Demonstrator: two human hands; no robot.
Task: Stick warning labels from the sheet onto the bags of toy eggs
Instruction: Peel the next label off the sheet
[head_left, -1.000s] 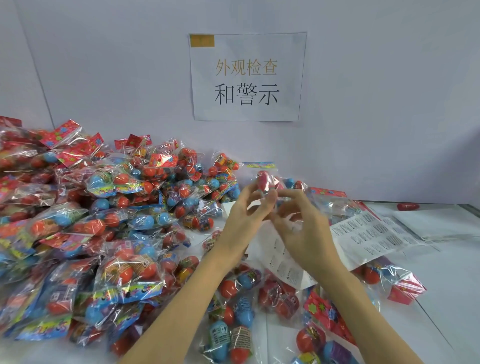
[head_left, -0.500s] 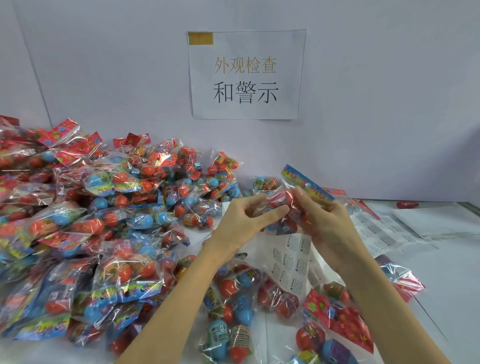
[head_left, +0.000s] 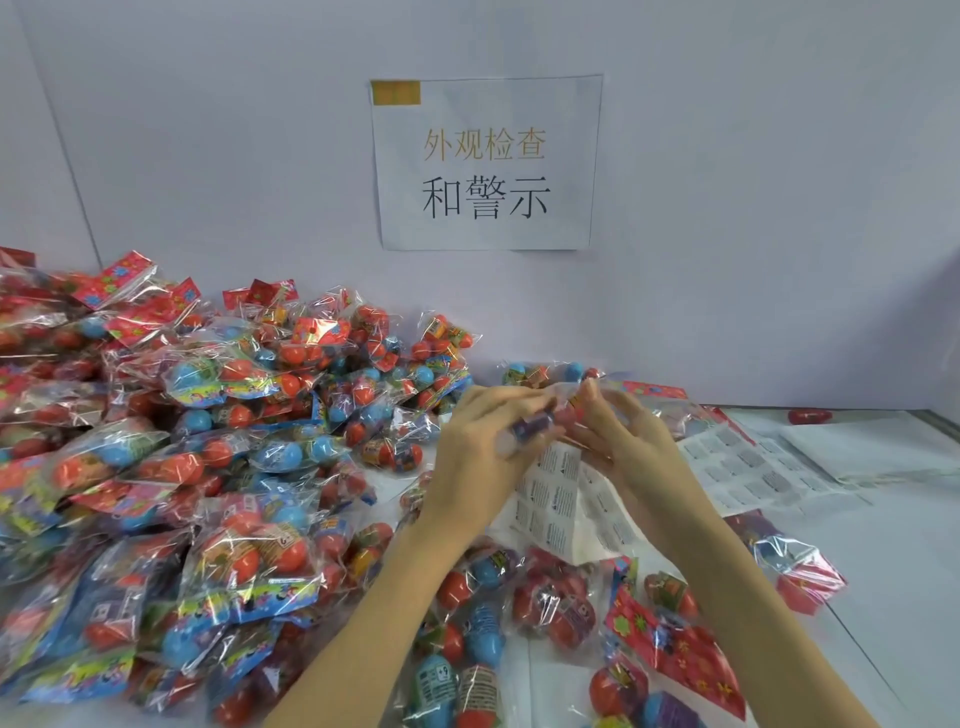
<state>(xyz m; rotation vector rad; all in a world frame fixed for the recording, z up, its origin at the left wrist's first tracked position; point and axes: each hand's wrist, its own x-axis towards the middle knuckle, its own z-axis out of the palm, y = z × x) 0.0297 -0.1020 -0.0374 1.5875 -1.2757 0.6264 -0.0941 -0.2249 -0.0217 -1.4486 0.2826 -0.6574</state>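
Even bright light; glare on bags (head_left: 244, 566); hands (head_left: 480, 447) prob. motion-blurred.

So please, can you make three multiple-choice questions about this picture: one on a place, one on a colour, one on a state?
1. Where is the big pile of bags?
A. left of the hands
B. right of the hands
C. on the floor

2. What colour is the lower line on the wall sign?
A. red
B. black
C. green

3. What are the left hand and right hand doing?
A. resting flat
B. hanging idle
C. holding one bag together

Answers:
1 A, it fills the table's left side.
2 B, dark characters under golden ones.
3 C, both sets of fingers close on it.
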